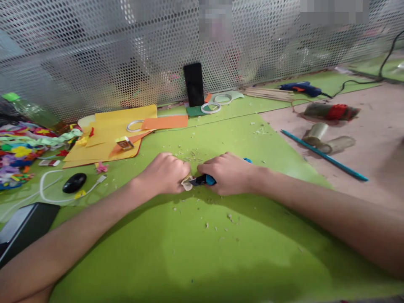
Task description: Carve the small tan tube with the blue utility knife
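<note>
My left hand (168,172) is closed in a fist around a small pale, hollow-looking piece (187,183). Only its end sticks out by the thumb, so its full shape is hidden. My right hand (230,174) grips a blue and black utility knife (210,180). Its blade points left and meets the pale piece. Both hands are close together above the green mat (189,240). Pale shavings (232,218) lie scattered on the mat in front of and behind my hands.
A black phone (194,84) leans on the perforated metal screen (158,54). Yellow paper (126,113), a black mouse (74,183) and a white cable (42,189) lie left. Right are a teal stick (325,155), two tubes (337,144) and a blue glue gun (303,89).
</note>
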Action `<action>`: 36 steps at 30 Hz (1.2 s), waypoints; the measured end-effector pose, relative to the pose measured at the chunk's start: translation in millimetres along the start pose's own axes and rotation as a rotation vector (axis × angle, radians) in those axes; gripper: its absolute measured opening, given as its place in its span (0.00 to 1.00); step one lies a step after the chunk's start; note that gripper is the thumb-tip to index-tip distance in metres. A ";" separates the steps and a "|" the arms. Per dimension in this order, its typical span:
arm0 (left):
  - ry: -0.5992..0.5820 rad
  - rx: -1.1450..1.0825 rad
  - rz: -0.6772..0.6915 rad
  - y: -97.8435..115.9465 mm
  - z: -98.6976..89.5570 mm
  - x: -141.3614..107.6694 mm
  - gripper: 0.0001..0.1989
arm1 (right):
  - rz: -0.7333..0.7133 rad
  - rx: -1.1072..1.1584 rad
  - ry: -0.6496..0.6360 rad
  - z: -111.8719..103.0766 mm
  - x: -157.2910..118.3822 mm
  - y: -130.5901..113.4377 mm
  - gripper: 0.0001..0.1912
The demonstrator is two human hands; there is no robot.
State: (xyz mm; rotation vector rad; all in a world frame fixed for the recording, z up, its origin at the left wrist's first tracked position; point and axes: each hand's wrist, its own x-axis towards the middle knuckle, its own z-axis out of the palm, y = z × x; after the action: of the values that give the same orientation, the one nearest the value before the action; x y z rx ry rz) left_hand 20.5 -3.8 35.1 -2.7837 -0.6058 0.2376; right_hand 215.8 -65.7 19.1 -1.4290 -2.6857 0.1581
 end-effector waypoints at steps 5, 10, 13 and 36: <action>-0.005 0.020 0.001 1.0 -0.1 0.6 0.10 | -0.003 -0.032 -0.033 -2.7 0.7 -2.3 0.10; 0.010 0.036 0.011 2.6 0.5 0.5 0.11 | -0.019 -0.022 -0.063 -6.4 4.1 -2.1 0.13; 0.018 0.043 0.010 3.0 0.9 0.3 0.10 | -0.005 -0.062 -0.063 -6.6 5.8 -0.7 0.12; 0.020 -0.080 0.001 -5.5 4.5 3.9 0.14 | 0.102 -0.035 -0.105 -2.9 19.7 0.9 0.12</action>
State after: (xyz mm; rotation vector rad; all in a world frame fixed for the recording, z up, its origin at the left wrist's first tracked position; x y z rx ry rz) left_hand 21.0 3.8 32.1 -2.8593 -0.6222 0.1900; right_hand 205.9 -48.7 22.6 -1.6130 -2.7109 0.2004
